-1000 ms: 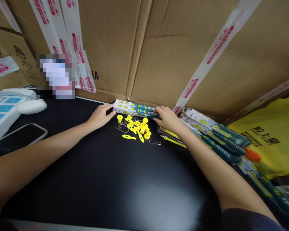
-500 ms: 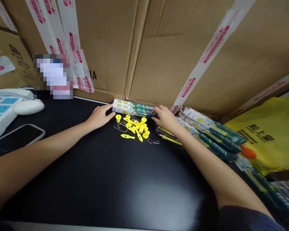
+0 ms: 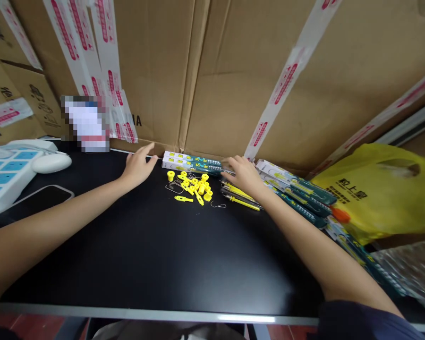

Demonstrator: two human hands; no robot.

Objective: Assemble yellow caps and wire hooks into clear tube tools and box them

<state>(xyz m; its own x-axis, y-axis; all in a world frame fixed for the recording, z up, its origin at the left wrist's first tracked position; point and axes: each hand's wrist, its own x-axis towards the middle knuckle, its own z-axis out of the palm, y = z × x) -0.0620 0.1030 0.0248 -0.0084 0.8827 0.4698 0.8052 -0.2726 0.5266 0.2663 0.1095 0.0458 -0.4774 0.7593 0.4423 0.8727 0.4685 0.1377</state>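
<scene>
— What's behind?
— Cardboard boxes point(image 3: 233, 71) stacked like a wall, striped with red-and-white tape point(image 3: 283, 85).
— And below?
— A black tabletop point(image 3: 145, 245), light glaring near its front edge; reddish floor point(image 3: 31, 326) beneath.

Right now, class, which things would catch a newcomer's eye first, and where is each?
The small yellow parts stand out against the black table, heaped between the left hand and the right hand, beside flat printed boxes. A bright yellow bag sits at the far right.
</scene>
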